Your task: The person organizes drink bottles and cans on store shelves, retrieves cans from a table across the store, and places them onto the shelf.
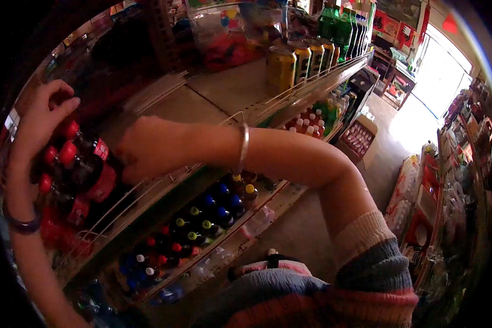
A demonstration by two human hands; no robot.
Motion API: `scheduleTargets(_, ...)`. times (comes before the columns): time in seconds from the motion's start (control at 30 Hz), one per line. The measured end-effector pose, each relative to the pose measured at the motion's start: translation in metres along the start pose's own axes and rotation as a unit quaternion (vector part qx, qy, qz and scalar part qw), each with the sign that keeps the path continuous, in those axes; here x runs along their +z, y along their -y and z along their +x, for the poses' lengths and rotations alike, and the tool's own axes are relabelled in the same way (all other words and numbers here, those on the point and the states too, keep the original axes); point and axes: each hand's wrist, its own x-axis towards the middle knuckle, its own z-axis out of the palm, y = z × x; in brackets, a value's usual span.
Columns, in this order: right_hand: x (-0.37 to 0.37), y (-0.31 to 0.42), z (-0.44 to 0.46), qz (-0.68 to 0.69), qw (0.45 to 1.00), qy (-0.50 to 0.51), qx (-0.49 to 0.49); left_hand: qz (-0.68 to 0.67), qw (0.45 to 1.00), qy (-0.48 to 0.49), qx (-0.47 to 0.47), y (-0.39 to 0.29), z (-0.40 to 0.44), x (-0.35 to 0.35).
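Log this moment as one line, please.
left hand: by red-capped bottles | right hand: beside same bottles | grip: unclear, both | shelf: yellow cans | below: bottles with mixed caps

Dim overall — glare from doorway [440, 68] — fisheye-curved edges, black corners.

On my remote feed I see an upper shelf [216, 90] slanting from left to upper centre, red-capped dark bottles [101, 183] clustered at left, yellow cans [281, 71] and green bottles [336, 27] towards upper centre, a lower shelf [286, 200] at lower centre, colourfully capped bottles [205, 228] in rows.
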Motion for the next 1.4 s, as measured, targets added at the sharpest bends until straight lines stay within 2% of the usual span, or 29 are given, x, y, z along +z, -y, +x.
scheduleTargets(0.03, -0.011, 0.000, -0.010, 0.021, 1.000, 0.000, 0.009, -0.003, 1.000, 0.010, -0.008, -0.005, 0.005, -0.001)
scheduleTargets(0.13, -0.028, -0.028, -0.034, -0.074, 0.993, -0.088, 0.038, -0.053, 0.996, -0.007, 0.069, -0.026, 0.013, 0.013)
scheduleTargets(0.2, -0.050, -0.046, -0.062, -0.091, 0.979, -0.178, 0.029, -0.042, 0.994, 0.072, 0.068, -0.050, 0.024, 0.020)
scheduleTargets(0.27, -0.074, -0.065, -0.088, -0.101, 0.967, -0.208, 0.107, -0.041, 0.989, 0.113, 0.081, -0.076, 0.033, 0.030)
scheduleTargets(0.33, -0.091, -0.087, -0.118, -0.101, 0.936, -0.323, 0.095, -0.051, 0.986, 0.119, 0.109, -0.103, 0.041, 0.045)
scheduleTargets(0.37, -0.101, -0.088, -0.136, -0.127, 0.926, -0.335, 0.121, -0.022, 0.984, 0.136, 0.111, -0.118, 0.049, 0.050)
scheduleTargets(0.5, -0.116, -0.112, -0.190, -0.265, 0.861, -0.375, 0.217, -0.053, 0.971, 0.152, 0.174, -0.163, 0.085, 0.095)
scheduleTargets(0.6, -0.110, -0.114, -0.208, -0.266, 0.863, -0.322, 0.284, -0.084, 0.960, 0.114, 0.241, -0.190, 0.115, 0.145)
scheduleTargets(0.67, -0.105, -0.129, -0.220, -0.267, 0.876, -0.292, 0.275, -0.086, 0.964, 0.136, 0.214, -0.215, 0.128, 0.164)
scheduleTargets(0.73, -0.102, -0.135, -0.227, -0.275, 0.884, -0.280, 0.254, -0.104, 0.966, 0.090, 0.221, -0.231, 0.141, 0.189)
scheduleTargets(0.77, -0.104, -0.131, -0.225, -0.244, 0.882, -0.279, 0.291, -0.113, 0.966, 0.066, 0.224, -0.235, 0.148, 0.200)
scheduleTargets(0.87, -0.101, -0.153, -0.233, -0.245, 0.896, -0.302, 0.217, -0.120, 0.964, 0.096, 0.216, -0.252, 0.160, 0.213)
scheduleTargets(0.97, -0.102, -0.157, -0.235, -0.216, 0.908, -0.295, 0.204, -0.062, 0.966, 0.156, 0.198, -0.269, 0.160, 0.208)
scheduleTargets(1.17, -0.104, -0.151, -0.233, -0.213, 0.907, -0.274, 0.239, -0.089, 0.965, 0.155, 0.194, -0.266, 0.162, 0.210)
scheduleTargets(1.27, -0.106, -0.148, -0.226, -0.156, 0.925, -0.295, 0.181, -0.088, 0.966, 0.122, 0.208, -0.258, 0.157, 0.195)
scheduleTargets(1.4, -0.107, -0.135, -0.201, -0.141, 0.930, -0.294, 0.169, -0.106, 0.966, 0.132, 0.196, -0.235, 0.152, 0.160)
